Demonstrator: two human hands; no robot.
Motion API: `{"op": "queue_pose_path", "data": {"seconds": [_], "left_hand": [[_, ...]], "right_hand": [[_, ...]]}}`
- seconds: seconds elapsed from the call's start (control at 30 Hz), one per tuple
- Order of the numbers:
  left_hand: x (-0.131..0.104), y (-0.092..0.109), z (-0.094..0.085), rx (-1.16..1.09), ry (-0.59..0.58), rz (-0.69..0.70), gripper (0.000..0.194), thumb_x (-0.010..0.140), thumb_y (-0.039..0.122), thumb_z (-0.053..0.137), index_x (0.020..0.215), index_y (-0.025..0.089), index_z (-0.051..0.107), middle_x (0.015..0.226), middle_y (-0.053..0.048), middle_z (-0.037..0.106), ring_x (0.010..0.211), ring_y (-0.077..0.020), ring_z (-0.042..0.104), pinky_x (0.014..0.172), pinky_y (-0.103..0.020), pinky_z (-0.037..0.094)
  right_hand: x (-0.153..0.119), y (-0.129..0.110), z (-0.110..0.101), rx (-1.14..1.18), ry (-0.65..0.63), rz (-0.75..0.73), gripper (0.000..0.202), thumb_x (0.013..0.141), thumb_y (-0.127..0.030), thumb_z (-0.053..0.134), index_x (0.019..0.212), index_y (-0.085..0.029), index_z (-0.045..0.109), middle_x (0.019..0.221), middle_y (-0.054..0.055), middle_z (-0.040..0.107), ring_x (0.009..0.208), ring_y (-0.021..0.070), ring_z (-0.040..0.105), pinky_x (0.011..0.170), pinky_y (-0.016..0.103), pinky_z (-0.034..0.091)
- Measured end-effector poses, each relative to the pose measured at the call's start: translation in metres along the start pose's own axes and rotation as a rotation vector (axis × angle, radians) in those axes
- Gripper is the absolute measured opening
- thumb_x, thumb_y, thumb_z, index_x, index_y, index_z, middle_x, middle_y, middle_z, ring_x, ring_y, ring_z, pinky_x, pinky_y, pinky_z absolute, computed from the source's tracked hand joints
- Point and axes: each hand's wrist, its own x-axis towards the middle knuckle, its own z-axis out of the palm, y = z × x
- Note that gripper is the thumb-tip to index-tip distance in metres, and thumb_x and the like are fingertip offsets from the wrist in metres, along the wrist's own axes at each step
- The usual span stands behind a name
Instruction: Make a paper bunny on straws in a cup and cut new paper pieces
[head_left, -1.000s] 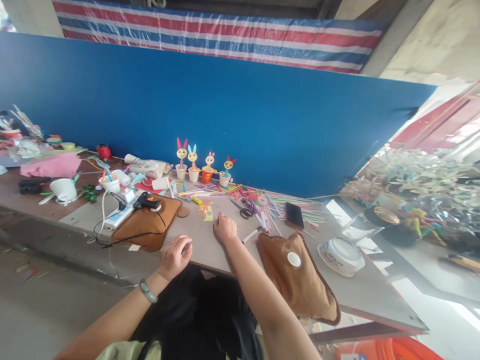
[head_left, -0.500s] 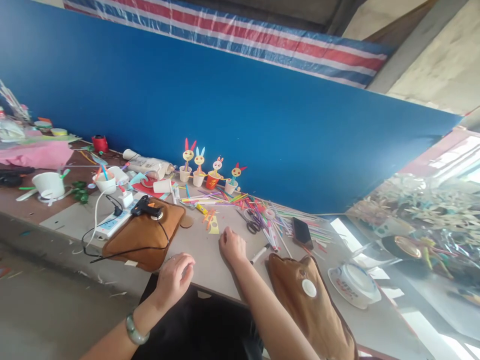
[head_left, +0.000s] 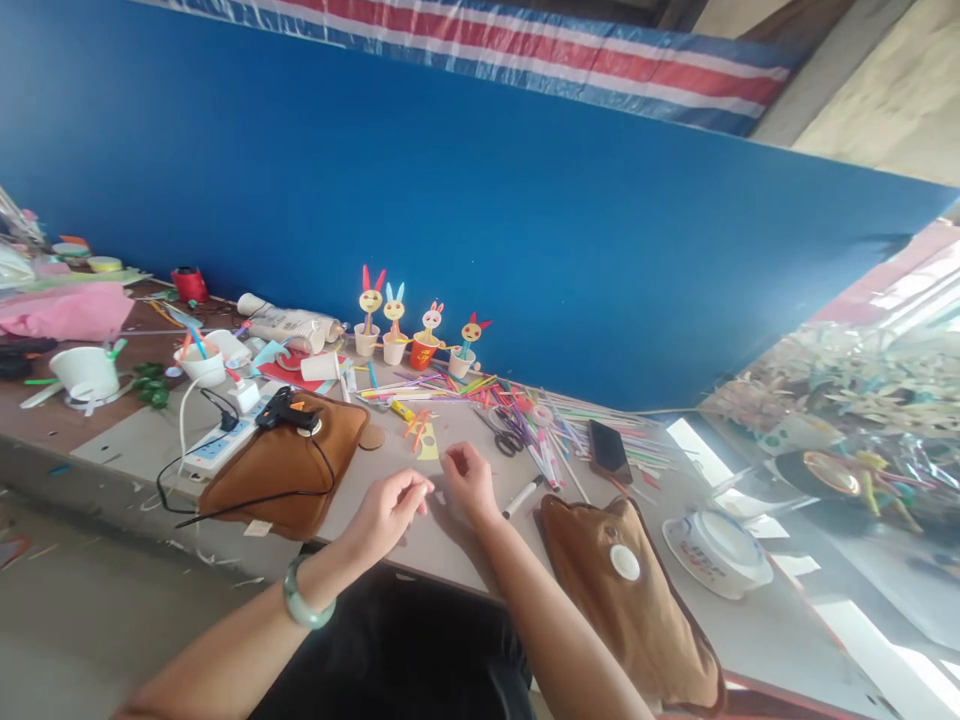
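My left hand (head_left: 391,512), a green bangle (head_left: 306,597) on its wrist, is raised over the near table edge with thumb and fingertips pinched together. Something tiny and pale may show at its fingertips, too small to name. Close by on the right, my right hand (head_left: 469,484) is closed with curled fingers; what is in them, if anything, is hidden. Just beyond the hands lie a yellow paper scrap with holes (head_left: 428,447) and an orange cut-out (head_left: 417,430). A marker pen (head_left: 523,496) lies right of my right hand.
Rabbit-faced figures in small cups, one an orange cup (head_left: 424,352), stand by the blue wall. Scissors (head_left: 505,436), coloured sticks and a phone (head_left: 609,450) lie to the right. Left, a glue gun (head_left: 285,408) rests on a brown cushion (head_left: 330,450); another brown cushion (head_left: 592,560) is right.
My left hand has risen and moved right toward my right hand, its fingers now pinched. My right hand has shifted slightly. The camera view has tilted a little.
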Motion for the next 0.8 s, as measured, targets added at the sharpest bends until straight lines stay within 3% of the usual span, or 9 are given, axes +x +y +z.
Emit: {"op": "queue_pose_path", "data": {"seconds": [0.17, 0.3, 0.37, 0.5, 0.63, 0.73, 0.8], "left_hand": [[0.046, 0.03, 0.013, 0.017, -0.069, 0.083, 0.029, 0.09, 0.037, 0.053, 0.069, 0.018, 0.059, 0.059, 0.001, 0.06, 0.052, -0.0104, 0.051, 0.053, -0.022, 0.04], [0.079, 0.019, 0.03, -0.196, -0.054, 0.04, 0.022, 0.084, 0.035, 0.058, 0.069, 0.019, 0.058, 0.058, 0.002, 0.06, 0.051, -0.0109, 0.053, 0.052, -0.023, 0.04], [0.089, 0.01, 0.037, -0.238, -0.052, 0.021, 0.028, 0.087, 0.038, 0.053, 0.065, 0.02, 0.054, 0.056, 0.001, 0.058, 0.051, -0.0115, 0.054, 0.051, -0.024, 0.041], [0.097, -0.003, 0.044, -0.273, -0.089, 0.011, 0.043, 0.089, 0.052, 0.05, 0.061, 0.02, 0.053, 0.055, -0.001, 0.058, 0.048, -0.012, 0.053, 0.049, -0.026, 0.042], [0.099, -0.014, 0.042, -0.291, -0.105, 0.012, 0.055, 0.082, 0.07, 0.057, 0.062, 0.019, 0.055, 0.053, -0.001, 0.057, 0.047, -0.0112, 0.051, 0.049, -0.026, 0.042], [0.1, -0.02, 0.039, -0.297, -0.111, 0.015, 0.058, 0.078, 0.074, 0.059, 0.063, 0.018, 0.056, 0.054, -0.001, 0.057, 0.048, -0.0109, 0.051, 0.05, -0.025, 0.042], [0.1, -0.021, 0.038, -0.296, -0.11, 0.02, 0.059, 0.078, 0.074, 0.06, 0.063, 0.018, 0.057, 0.056, -0.001, 0.058, 0.049, -0.011, 0.051, 0.051, -0.025, 0.042]], "right_hand": [[0.006, 0.0, -0.009, 0.26, 0.085, 0.057, 0.03, 0.081, -0.049, 0.065, 0.073, -0.021, 0.059, 0.063, -0.001, 0.057, 0.059, 0.0134, 0.048, 0.057, 0.027, 0.04], [0.008, 0.001, -0.013, 0.421, 0.148, 0.15, 0.036, 0.081, -0.055, 0.067, 0.072, -0.021, 0.056, 0.06, -0.004, 0.053, 0.051, 0.0097, 0.041, 0.049, 0.024, 0.034], [0.009, 0.0, -0.014, 0.505, 0.14, 0.183, 0.038, 0.079, -0.057, 0.069, 0.075, -0.021, 0.057, 0.061, -0.005, 0.053, 0.047, 0.0078, 0.038, 0.046, 0.024, 0.03], [0.01, -0.001, -0.017, 0.611, 0.093, 0.202, 0.043, 0.077, -0.061, 0.07, 0.08, -0.019, 0.063, 0.06, -0.005, 0.054, 0.043, 0.0055, 0.033, 0.043, 0.023, 0.025], [0.011, 0.0, -0.017, 0.628, 0.046, 0.212, 0.04, 0.072, -0.055, 0.077, 0.083, -0.018, 0.068, 0.055, -0.006, 0.052, 0.043, 0.0058, 0.032, 0.043, 0.023, 0.023], [0.011, 0.001, -0.017, 0.667, 0.038, 0.248, 0.04, 0.068, -0.05, 0.081, 0.091, -0.019, 0.068, 0.061, -0.005, 0.058, 0.043, 0.0059, 0.032, 0.044, 0.024, 0.022], [0.011, 0.001, -0.018, 0.675, 0.0, 0.249, 0.036, 0.069, -0.049, 0.081, 0.084, -0.019, 0.067, 0.058, -0.005, 0.057, 0.043, 0.0063, 0.032, 0.045, 0.024, 0.021]]}}
